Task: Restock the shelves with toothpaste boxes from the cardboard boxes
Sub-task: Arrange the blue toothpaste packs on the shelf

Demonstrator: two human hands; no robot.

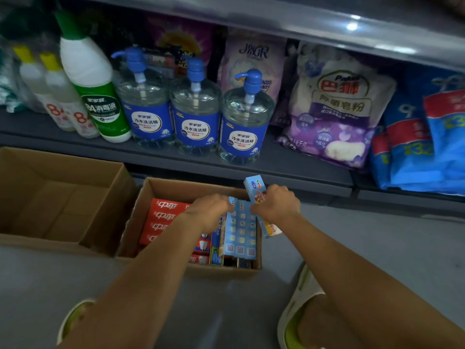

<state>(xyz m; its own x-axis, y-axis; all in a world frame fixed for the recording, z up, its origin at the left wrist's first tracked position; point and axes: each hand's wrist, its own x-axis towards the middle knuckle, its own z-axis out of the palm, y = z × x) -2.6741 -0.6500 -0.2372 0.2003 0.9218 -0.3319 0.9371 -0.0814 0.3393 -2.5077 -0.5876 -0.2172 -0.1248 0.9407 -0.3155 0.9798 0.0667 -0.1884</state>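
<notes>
Nearby, empty carton (57,195) beside box (191,190).

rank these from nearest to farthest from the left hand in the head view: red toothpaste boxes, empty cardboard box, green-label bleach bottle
1. Red toothpaste boxes: just left of the left hand, in the same carton.
2. Empty cardboard box: on the floor, farther left.
3. Green-label bleach bottle: up on the shelf, behind and left.

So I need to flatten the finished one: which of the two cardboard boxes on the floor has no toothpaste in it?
The left cardboard box, beside the one both hands reach into. It shows only bare brown card inside; the other box holds red and blue toothpaste boxes.
</notes>
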